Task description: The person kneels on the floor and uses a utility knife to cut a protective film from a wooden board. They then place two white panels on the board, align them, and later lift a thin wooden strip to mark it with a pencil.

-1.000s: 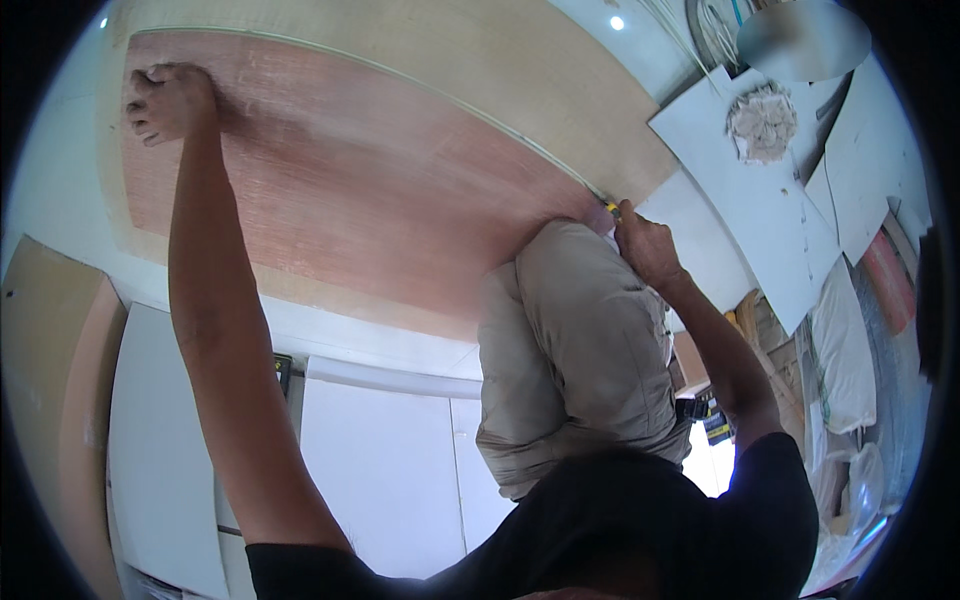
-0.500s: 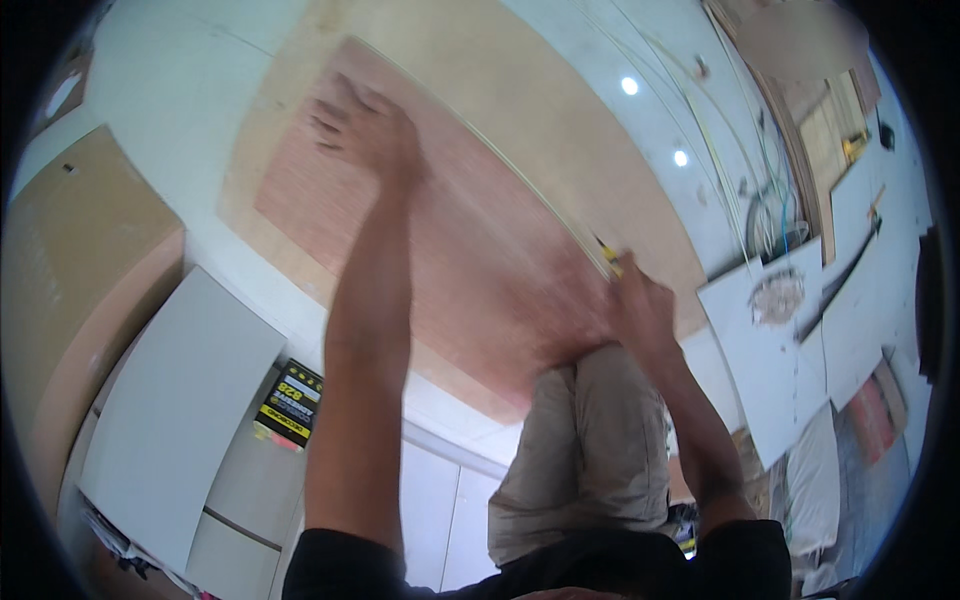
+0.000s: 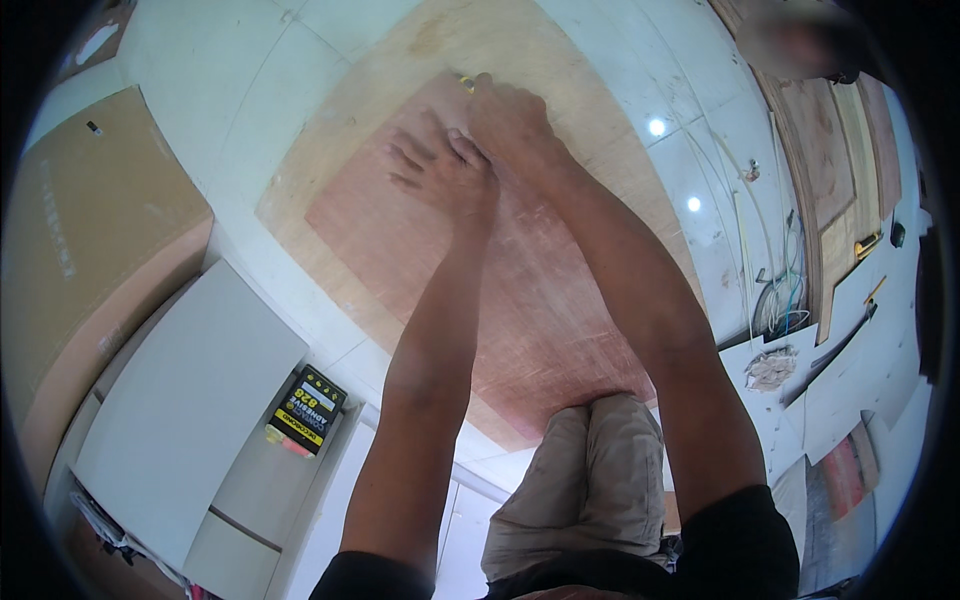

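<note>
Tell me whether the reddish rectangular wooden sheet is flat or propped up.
Flat: the reddish sheet rests on a larger tan wooden board, visible beyond its edges, and the left hand is spread over it.

The scene is viewed from the wearer's head through the left of two wide fisheye cameras, which is faced down over the bare left forearm [image 3: 430,365] and bare right forearm [image 3: 650,290] and the beige trousered legs [image 3: 585,480]. The flat reddish-brown plywood sheet [image 3: 550,330] is looked at lengthwise, its knee-side edge being set nearer the lens than its opposite end. By the wide lens, the edges of the larger pale tan wooden board [image 3: 590,110] beneath are bowed, and white tiled floor [image 3: 220,90] is taken in beyond them.
</note>
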`<move>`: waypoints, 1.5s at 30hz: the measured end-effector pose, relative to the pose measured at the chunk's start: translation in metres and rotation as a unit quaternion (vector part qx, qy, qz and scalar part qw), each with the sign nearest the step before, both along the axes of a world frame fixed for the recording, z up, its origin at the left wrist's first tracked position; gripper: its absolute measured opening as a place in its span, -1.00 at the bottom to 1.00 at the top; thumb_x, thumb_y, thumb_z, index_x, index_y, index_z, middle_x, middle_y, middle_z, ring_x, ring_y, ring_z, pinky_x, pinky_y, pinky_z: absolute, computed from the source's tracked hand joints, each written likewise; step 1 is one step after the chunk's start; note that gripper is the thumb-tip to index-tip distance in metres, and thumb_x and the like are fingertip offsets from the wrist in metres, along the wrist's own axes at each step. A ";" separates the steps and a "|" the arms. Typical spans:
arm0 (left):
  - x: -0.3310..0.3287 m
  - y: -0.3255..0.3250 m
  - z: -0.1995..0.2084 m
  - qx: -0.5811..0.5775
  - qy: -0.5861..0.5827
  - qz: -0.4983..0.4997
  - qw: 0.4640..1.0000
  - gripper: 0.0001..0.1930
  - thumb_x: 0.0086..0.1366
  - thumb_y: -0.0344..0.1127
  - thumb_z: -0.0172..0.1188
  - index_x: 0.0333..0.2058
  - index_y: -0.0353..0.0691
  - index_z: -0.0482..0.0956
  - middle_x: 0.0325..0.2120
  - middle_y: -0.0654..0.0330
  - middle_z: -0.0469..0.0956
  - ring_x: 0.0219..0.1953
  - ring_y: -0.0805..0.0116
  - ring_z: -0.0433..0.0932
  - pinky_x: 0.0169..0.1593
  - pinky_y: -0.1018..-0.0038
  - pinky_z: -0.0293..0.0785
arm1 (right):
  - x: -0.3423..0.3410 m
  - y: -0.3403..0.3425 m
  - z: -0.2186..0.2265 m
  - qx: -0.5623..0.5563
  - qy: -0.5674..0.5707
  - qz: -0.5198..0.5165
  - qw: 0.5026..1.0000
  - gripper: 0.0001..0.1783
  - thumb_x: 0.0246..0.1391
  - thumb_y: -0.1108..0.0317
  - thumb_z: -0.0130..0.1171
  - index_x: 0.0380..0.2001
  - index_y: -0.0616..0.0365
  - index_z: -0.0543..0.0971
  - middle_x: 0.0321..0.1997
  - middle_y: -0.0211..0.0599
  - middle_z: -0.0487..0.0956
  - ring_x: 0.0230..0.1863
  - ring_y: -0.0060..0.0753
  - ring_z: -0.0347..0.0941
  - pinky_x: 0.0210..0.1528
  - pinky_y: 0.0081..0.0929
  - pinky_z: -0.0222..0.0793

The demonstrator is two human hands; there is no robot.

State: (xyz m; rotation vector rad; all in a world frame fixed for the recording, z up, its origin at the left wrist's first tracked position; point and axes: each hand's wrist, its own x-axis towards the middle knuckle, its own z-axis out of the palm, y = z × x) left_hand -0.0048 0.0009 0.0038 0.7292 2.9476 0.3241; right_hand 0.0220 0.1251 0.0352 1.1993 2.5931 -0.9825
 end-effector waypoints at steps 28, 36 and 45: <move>0.003 -0.013 -0.005 0.041 0.064 -0.032 0.997 -0.40 0.62 0.04 -0.23 0.54 0.10 0.29 0.55 -0.22 0.09 0.60 -0.29 -0.07 0.57 -0.34 -0.32 | 0.256 -0.132 0.056 -0.016 0.022 -0.091 0.995 -0.55 0.35 0.20 0.13 0.11 0.36 0.49 -0.32 0.16 0.73 -0.22 0.24 0.73 -0.17 0.15 0.59; 0.004 -0.006 -0.010 0.037 0.052 -0.024 0.998 -0.40 0.63 0.08 -0.24 0.54 0.14 0.29 0.57 -0.20 0.06 0.62 -0.28 -0.10 0.57 -0.33 -0.35 | 0.020 0.001 0.006 -0.009 0.055 -0.047 0.997 -0.60 0.24 0.30 0.18 0.02 0.39 0.56 -0.15 0.22 0.75 -0.07 0.26 0.75 0.04 0.08 0.63; 0.001 -0.007 -0.007 0.034 0.040 -0.020 0.998 -0.41 0.65 0.06 -0.27 0.54 0.15 0.27 0.57 -0.21 0.05 0.62 -0.29 -0.10 0.57 -0.34 -0.36 | 0.026 -0.014 0.017 -0.046 -0.010 -0.015 0.999 -0.67 0.35 0.27 0.03 0.00 0.28 0.56 -0.06 0.19 0.73 0.01 0.29 0.70 0.10 0.15 0.57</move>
